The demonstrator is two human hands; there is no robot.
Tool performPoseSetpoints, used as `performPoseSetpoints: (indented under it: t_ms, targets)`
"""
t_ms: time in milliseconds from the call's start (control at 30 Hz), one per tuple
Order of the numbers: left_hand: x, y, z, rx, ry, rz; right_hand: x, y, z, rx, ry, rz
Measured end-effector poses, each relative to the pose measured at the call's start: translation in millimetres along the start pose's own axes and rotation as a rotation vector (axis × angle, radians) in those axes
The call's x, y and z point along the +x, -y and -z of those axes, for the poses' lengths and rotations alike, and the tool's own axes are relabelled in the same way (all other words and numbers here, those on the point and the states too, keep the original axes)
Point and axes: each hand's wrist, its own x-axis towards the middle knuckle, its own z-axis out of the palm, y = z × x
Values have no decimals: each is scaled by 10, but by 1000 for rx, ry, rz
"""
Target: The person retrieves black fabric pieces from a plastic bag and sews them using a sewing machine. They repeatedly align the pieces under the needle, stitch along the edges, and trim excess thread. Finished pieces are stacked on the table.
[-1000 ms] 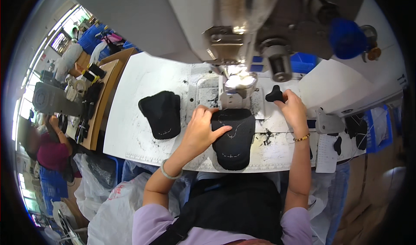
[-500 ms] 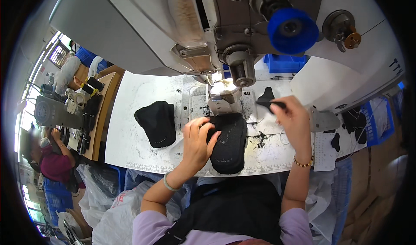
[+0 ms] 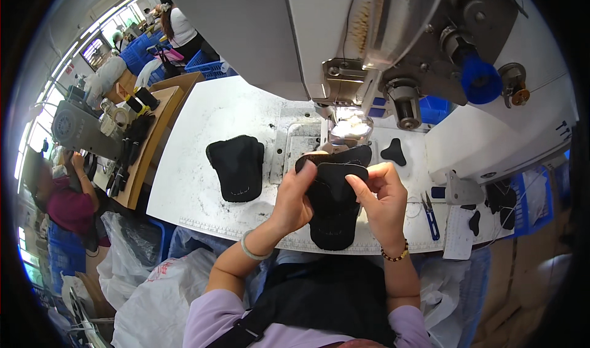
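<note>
1. We had the left hand (image 3: pixel 294 199) gripping the left edge of the work, thumb in front; its fingertips behind were hidden.
2. We saw the right hand (image 3: pixel 386 203) pinching the right edge, thumb pressed on what looked like a small lobed patch (image 3: pixel 337 181), index finger curled behind.
3. The large black piece (image 3: pixel 332 236) was under that patch: top end lifted in both hands, lower end with pale marks lying on the table (image 3: pixel 178 185) near its front edge.
4. Step, as we judged it: lining up patch on piece. The next move seemed to call for evening the edges, keeping the layers pinched and bringing them flat to the needle area (image 3: pixel 349 126), just beyond; contact there, we couldn't tell.
5. Further out, we marked a second lobed patch (image 3: pixel 394 152) right of the needle area, a black stack (image 3: pixel 236 171) on the left and blue-handled snips (image 3: pixel 432 220) on the right.
6. Versus half a second earlier: the right hand had come in from the right with its patch, the large piece's top had been raised, and the snips had come into sight.
</note>
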Motion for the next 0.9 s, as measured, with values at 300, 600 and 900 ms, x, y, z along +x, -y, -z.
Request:
performPoseSetpoints:
  t_ms: [300,600,900]
  targets:
    - [42,-33,123,398,111,3,124,-11,10,-123,76,-60]
    - [66,-61,165,417,92,5,173,-26,-12,-28,104,-143]
    - [75,-102,125,544,101,-39,214,-29,-2,-13,127,-211]
